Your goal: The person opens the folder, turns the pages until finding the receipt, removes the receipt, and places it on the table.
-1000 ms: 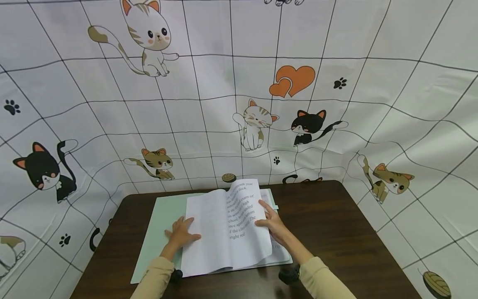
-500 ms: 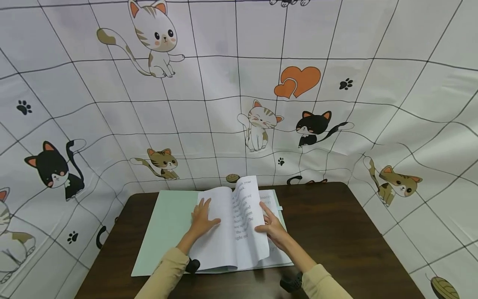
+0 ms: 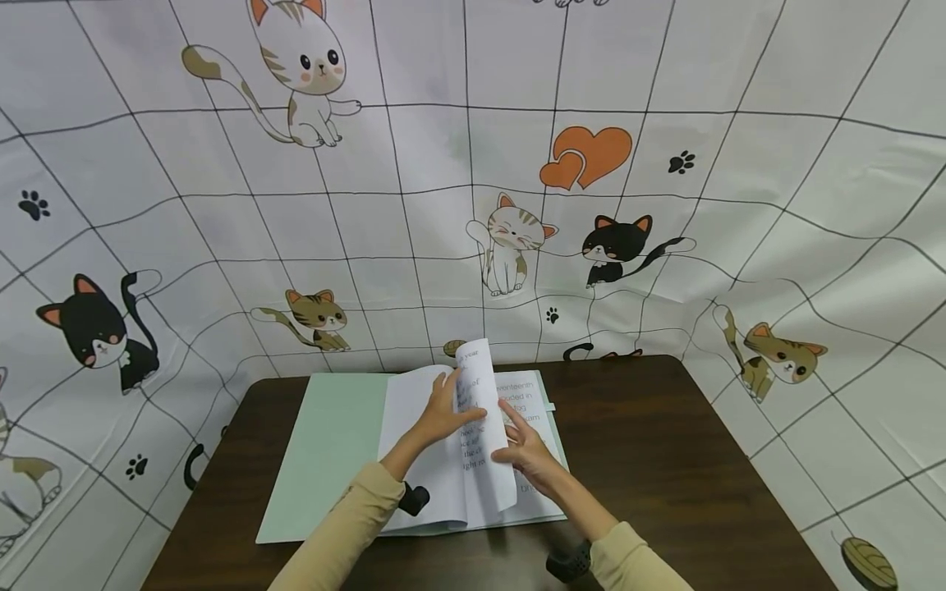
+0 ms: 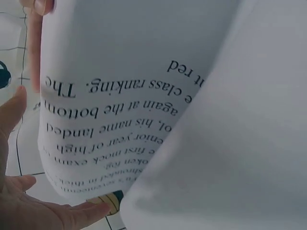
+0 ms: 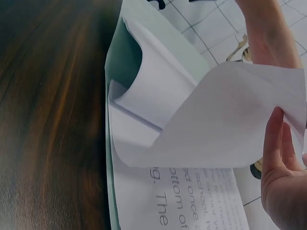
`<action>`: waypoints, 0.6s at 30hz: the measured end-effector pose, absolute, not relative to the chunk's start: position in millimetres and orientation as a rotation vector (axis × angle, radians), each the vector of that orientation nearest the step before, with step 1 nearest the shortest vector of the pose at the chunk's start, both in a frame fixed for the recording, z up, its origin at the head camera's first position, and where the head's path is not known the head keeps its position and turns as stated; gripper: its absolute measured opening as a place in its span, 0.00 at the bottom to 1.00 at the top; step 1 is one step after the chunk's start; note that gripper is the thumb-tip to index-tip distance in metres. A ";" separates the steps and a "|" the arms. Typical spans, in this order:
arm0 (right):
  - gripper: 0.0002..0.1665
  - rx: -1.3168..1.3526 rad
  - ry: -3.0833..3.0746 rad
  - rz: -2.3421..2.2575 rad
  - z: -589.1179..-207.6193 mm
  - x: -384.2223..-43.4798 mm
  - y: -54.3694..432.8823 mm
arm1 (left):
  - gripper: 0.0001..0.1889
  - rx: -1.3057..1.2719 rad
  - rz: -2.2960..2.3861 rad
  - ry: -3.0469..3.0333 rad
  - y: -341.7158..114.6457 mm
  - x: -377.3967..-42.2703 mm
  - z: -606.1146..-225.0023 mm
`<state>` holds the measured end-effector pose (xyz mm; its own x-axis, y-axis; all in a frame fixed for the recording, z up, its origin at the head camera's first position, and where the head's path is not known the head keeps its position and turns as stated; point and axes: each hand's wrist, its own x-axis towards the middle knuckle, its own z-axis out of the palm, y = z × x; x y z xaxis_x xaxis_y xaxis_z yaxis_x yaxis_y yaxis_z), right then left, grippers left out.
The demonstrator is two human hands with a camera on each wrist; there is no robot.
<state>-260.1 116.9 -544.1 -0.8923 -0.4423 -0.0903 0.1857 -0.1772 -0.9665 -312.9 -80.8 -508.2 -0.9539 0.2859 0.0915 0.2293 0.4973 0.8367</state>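
Note:
A pale green folder point(image 3: 318, 460) lies spread on the dark table, with white printed sheets point(image 3: 421, 492) bound in its right half. One printed page point(image 3: 491, 484) is lifted and curls upright, leaning left. My right hand point(image 3: 528, 453) pinches this page's right edge; in the right wrist view its thumb point(image 5: 274, 127) presses on the paper. My left hand point(image 3: 442, 412) reaches across the left-hand sheet to the raised page. In the left wrist view that hand point(image 4: 29, 206) has spread fingers beside the page's edge. Another printed sheet point(image 3: 528, 410) shows beneath, at right.
The dark wooden table point(image 3: 650, 460) extends right of the folder. Behind and around it hangs a white grid-patterned cloth point(image 3: 421, 222) with cartoon cats. A small tab point(image 3: 550, 406) sticks out from the folder's right side. Dark wrist cameras point(image 3: 567, 563) sit under the wrists.
My left hand has moved from the left sheet's edge rightward and up to the raised page. The right hand has drawn the page farther left, uncovering more of the sheet underneath.

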 end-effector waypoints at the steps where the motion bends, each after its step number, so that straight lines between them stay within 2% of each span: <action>1: 0.59 -0.303 1.692 -2.113 -543.3 -259.4 115.7 | 0.50 0.459 1.479 2.652 -79.0 -312.4 -507.6; 18: 0.56 -0.242 1.740 -2.092 -540.4 -252.1 101.9 | 0.47 0.515 1.469 2.668 -68.0 -316.6 -500.2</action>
<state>-252.1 101.9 -540.4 -0.9023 -0.4131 -0.1232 0.1964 -0.1394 -0.9706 -316.6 -68.0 -500.2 -0.9431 0.3129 0.1127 0.2625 0.4923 0.8299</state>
